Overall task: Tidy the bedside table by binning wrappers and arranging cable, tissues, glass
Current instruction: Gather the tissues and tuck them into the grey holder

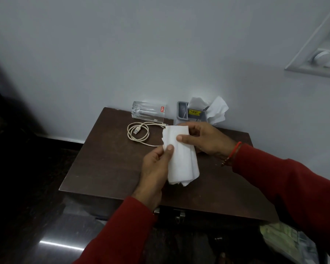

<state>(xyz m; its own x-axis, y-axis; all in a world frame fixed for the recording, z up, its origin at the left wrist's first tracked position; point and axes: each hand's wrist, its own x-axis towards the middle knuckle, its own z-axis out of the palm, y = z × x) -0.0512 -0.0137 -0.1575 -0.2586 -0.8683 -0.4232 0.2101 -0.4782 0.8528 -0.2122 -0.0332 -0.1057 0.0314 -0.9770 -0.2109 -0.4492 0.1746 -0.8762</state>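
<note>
A folded white tissue [181,159] hangs above the dark wooden bedside table [111,168], held between both hands. My left hand [156,168] pinches its left edge with the thumb on top. My right hand [204,138] grips its upper part, thumb pressed on the front. A coiled white USB cable [138,133] lies on the table behind the hands. A clear glass [149,111] with a red label lies on its side at the back edge. More white tissues [216,109] stick out of a grey tray [181,111] at the back right.
The table stands against a pale wall. A drawer handle [179,214] shows at the table's front. A pale plastic bag [286,239] sits low at the right. A switch plate [320,56] is on the wall at the upper right. Dark floor lies to the left.
</note>
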